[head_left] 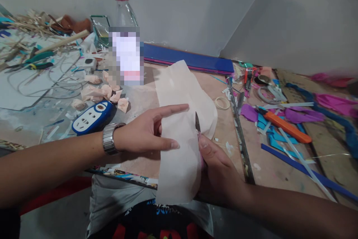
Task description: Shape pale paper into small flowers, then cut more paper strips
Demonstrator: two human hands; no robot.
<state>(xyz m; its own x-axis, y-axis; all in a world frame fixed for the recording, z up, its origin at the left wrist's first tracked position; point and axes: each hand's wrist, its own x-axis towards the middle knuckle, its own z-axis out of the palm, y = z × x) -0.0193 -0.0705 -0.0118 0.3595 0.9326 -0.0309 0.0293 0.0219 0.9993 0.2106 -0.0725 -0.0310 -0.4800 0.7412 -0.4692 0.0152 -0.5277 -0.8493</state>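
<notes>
A long sheet of pale cream paper stretches from the tabletop toward my lap, its near end hanging past the table edge. My left hand, with a metal watch on the wrist, grips the sheet's left side. Its thumb and index finger lie on top, and the other fingers are partly hidden underneath. In my right hand are scissors with pink handles, closed around by the fingers. One dark blade shows above the paper near its right edge; the other blade is hidden.
At left are a blue-and-white power strip, crumpled peach pieces and pliers. Behind stand a red-capped bottle and a blurred-out phone. On the right lie a tape roll, an orange cutter and colored scraps.
</notes>
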